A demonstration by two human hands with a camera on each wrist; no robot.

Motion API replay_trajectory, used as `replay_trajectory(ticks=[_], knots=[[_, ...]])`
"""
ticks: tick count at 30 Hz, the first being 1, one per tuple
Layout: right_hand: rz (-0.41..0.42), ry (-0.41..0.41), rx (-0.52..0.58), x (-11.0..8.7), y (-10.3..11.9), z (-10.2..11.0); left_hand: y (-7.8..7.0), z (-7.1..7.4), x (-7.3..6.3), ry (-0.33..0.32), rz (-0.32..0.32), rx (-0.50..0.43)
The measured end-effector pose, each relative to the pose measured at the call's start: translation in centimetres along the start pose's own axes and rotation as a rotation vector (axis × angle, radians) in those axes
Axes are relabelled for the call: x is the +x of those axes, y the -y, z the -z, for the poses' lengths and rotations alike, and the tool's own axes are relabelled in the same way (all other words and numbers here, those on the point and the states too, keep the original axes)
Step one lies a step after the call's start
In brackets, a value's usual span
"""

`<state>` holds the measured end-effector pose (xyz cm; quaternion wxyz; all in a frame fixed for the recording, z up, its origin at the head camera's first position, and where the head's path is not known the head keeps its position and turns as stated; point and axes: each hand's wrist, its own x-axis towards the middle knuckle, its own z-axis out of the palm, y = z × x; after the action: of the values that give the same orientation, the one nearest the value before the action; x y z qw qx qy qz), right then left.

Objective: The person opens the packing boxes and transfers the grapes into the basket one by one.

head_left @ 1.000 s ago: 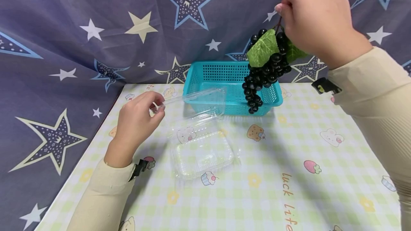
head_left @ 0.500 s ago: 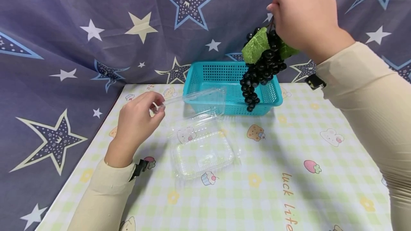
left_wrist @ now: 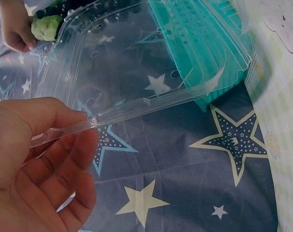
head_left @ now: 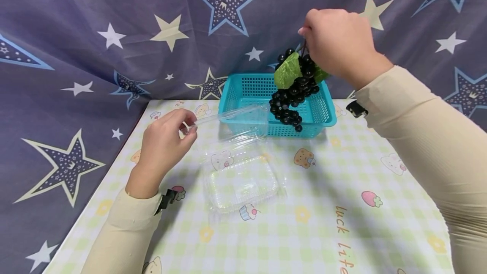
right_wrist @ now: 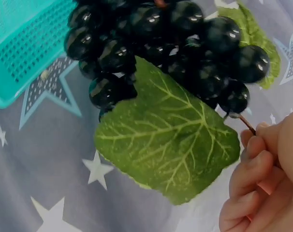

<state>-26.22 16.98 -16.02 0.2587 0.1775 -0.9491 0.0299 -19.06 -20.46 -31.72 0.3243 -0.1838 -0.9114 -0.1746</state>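
Observation:
A bunch of black grapes with green leaves hangs from my right hand, which pinches its stem. In the head view the bunch overlaps the turquoise basket, its lower tip in front of the near rim. My left hand pinches the edge of the raised lid of a clear plastic clamshell box between thumb and fingers. The lid tilts up on the far side, and the box's base lies on the table, nothing in it.
The table wears a pale green checked cloth with cartoon prints. Behind the basket hangs a dark curtain with stars, which also runs down the left side of the table.
My right hand has moved left and down with the grapes, and the bunch's lower tip has swung into a bend. My left hand and the lid stay put.

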Motion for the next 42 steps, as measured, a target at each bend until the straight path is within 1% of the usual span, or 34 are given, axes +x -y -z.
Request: replay_trajectory(ticks=[9, 13, 17, 24, 32, 38, 42], knots=[[0.001, 0.043, 0.063, -0.8, 1.2, -1.6, -0.1, -0.1, 0.0, 0.002, -0.005, 0.002], [0.022, 0.029, 0.086, -1.1, 1.5, -2.5, -0.2, 0.0, -0.1, 0.002, -0.003, 0.008], [0.017, 0.030, 0.104, -1.4, 1.5, -3.4, -0.2, 0.0, -0.1, 0.005, -0.003, 0.006], [0.026, 0.051, 0.115, -1.7, 1.8, -4.5, -0.1, 0.1, -0.1, 0.005, -0.002, 0.008], [0.050, 0.100, 0.109, -2.0, 2.0, -5.6, -0.1, 0.1, -0.1, -0.006, -0.010, 0.004], [0.045, 0.129, 0.098, -2.2, 1.8, -6.8, -0.1, 0.1, -0.1, -0.006, -0.012, -0.003], [0.046, 0.137, 0.111, -2.0, 1.8, -7.7, -0.1, 0.2, -0.1, -0.003, -0.008, -0.002]])
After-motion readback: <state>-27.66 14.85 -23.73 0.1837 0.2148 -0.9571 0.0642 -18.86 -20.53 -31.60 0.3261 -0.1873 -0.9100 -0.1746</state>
